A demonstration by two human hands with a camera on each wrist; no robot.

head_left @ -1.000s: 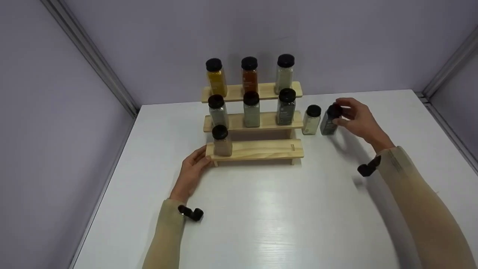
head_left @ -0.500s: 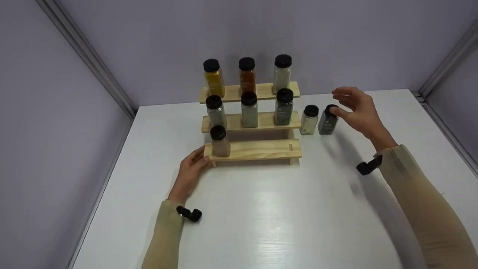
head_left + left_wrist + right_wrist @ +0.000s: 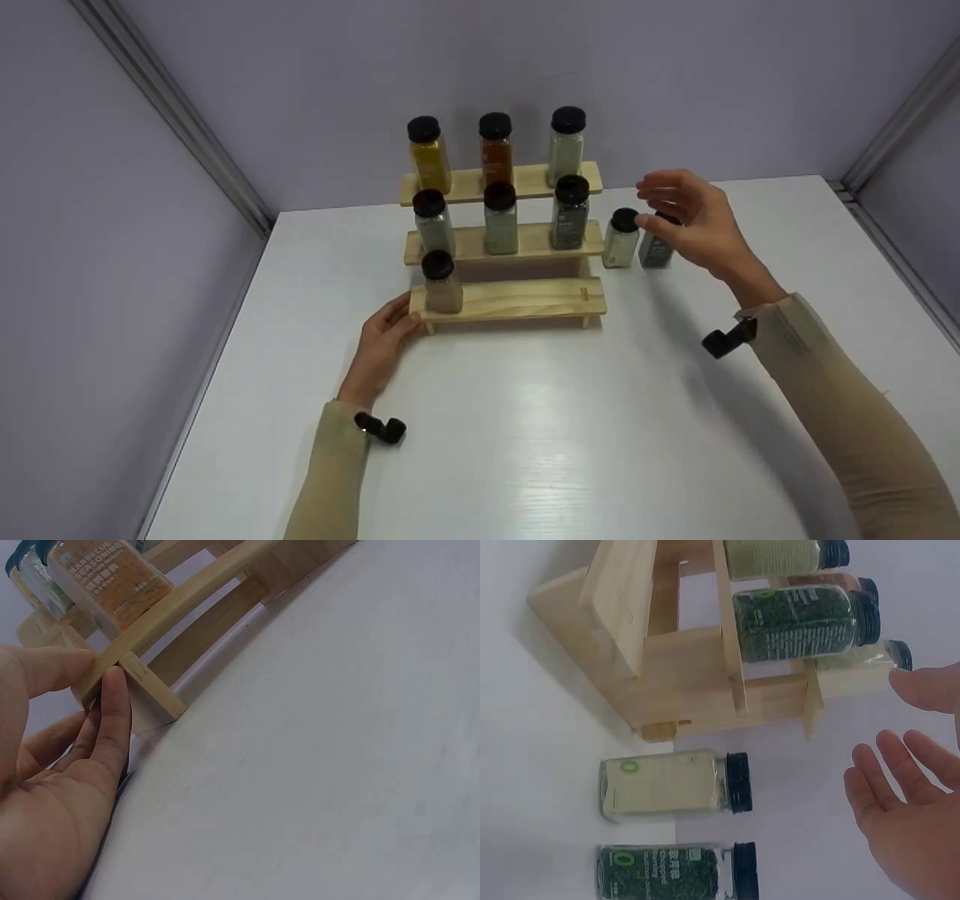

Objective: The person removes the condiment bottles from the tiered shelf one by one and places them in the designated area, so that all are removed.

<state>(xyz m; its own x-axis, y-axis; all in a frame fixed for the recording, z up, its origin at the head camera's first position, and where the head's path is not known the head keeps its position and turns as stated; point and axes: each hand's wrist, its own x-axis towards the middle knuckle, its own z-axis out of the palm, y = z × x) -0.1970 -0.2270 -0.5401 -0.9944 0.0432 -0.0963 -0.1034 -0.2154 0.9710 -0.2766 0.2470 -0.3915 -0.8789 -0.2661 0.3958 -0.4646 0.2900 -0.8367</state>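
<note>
My left hand [image 3: 379, 352] pinches the left end of a three-tier wooden spice rack [image 3: 517, 300], thumb above the lowest shelf and fingers beneath it in the left wrist view. A barbecue seasoning jar [image 3: 112, 581] stands on that shelf, close to my thumb. Right of the rack, a jar of pale powder [image 3: 620, 247] and a chopped parsley jar [image 3: 660, 870] stand upright side by side on the table. Above these two, my right hand [image 3: 694, 225] hovers with fingers spread and nothing in them. It partly covers the parsley jar's cap in the head view.
Three jars stand on the top shelf, among them a yellow jar [image 3: 430, 165] and a red-brown jar [image 3: 496, 161]. The middle shelf bears three more, with a dark green jar [image 3: 570, 221] at its right end. A wall [image 3: 337, 97] rises behind the white table [image 3: 480, 420].
My right hand has let go of the parsley jar, lifted off it and shifted left toward the pale jar. The left hand keeps its grip on the rack.
</note>
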